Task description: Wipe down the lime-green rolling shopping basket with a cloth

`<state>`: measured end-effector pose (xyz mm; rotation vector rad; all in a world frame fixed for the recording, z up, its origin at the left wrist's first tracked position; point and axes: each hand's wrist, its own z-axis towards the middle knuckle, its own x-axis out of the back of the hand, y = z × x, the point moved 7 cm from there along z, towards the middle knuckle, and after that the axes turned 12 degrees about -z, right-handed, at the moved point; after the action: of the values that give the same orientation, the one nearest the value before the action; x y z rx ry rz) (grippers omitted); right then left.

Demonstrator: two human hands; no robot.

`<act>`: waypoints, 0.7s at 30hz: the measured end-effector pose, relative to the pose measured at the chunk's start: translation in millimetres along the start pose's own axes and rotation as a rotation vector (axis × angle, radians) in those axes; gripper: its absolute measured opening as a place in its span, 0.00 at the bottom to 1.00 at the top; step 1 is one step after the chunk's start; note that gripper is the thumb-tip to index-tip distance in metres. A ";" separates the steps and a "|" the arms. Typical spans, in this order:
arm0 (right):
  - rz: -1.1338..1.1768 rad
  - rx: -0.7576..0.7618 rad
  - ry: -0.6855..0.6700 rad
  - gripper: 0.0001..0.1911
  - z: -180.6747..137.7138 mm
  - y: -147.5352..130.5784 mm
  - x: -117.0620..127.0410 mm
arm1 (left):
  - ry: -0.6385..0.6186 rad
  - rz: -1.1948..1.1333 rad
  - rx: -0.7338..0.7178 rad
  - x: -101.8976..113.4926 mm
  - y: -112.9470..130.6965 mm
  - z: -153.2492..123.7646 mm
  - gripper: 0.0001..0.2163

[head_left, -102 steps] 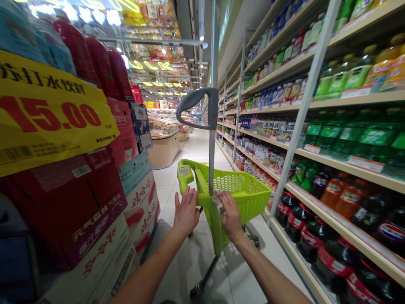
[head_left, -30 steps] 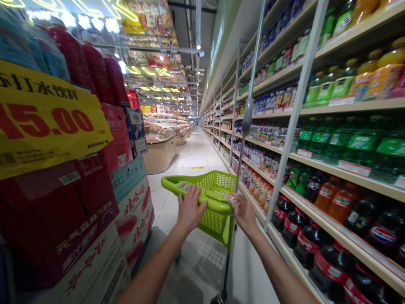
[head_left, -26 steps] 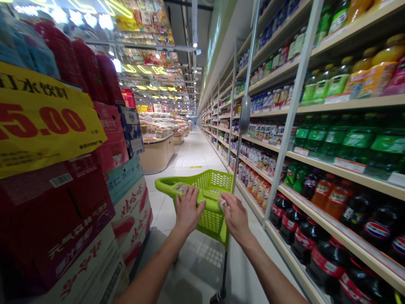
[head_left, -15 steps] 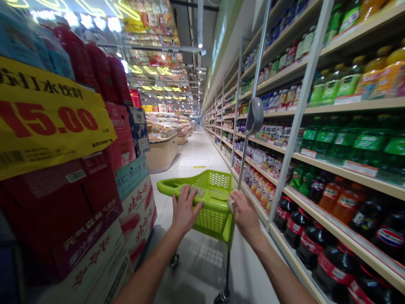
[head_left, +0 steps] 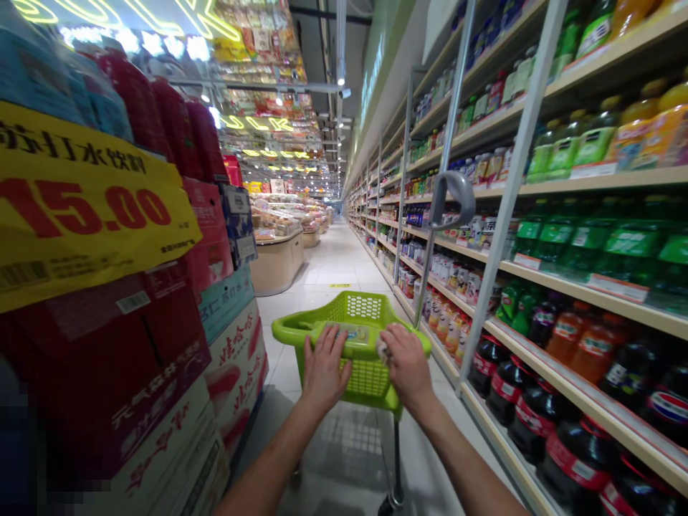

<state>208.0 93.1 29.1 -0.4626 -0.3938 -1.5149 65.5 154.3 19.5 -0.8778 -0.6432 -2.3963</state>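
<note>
Head view: one green basket (head_left: 290, 332); left hand (head_left: 324, 367) grips rim, right hand (head_left: 409, 367) clutches one white wad (head_left: 383, 350)

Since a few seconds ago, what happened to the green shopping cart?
The green cart swung round: its basket, side-on before, now points down the aisle. Its pole and grey handle moved from the middle to the right, toward the drink shelves. The left hand and right hand stayed on the near rim, the right one still pressing a white wad there. Nothing was let go.
</note>
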 end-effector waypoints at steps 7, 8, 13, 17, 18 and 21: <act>0.104 -0.053 -0.053 0.25 12.8 -17.8 -11.0 | 0.070 -0.033 0.046 -7.9 5.0 -1.8 0.24; 0.138 0.018 -0.058 0.26 14.3 -32.9 -14.6 | 0.056 -0.043 0.034 -9.3 6.9 -1.3 0.24; 0.136 -0.007 -0.055 0.28 13.1 -16.3 -15.1 | -0.020 -0.130 -0.027 -4.4 10.5 1.1 0.24; 0.126 -0.208 -0.053 0.27 9.5 20.3 -14.0 | 0.075 -0.345 0.072 6.8 18.0 12.9 0.20; 0.162 -0.204 -0.045 0.28 9.7 16.7 -15.5 | 0.083 -0.412 0.070 7.1 24.3 18.3 0.20; 0.287 -0.170 -0.002 0.31 11.7 -1.8 -17.9 | -0.026 -0.572 0.016 -0.8 46.4 35.8 0.23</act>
<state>206.2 114.4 29.9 -0.6264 -0.1905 -1.2735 109.8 139.9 55.1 -0.7964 -1.0351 -2.8730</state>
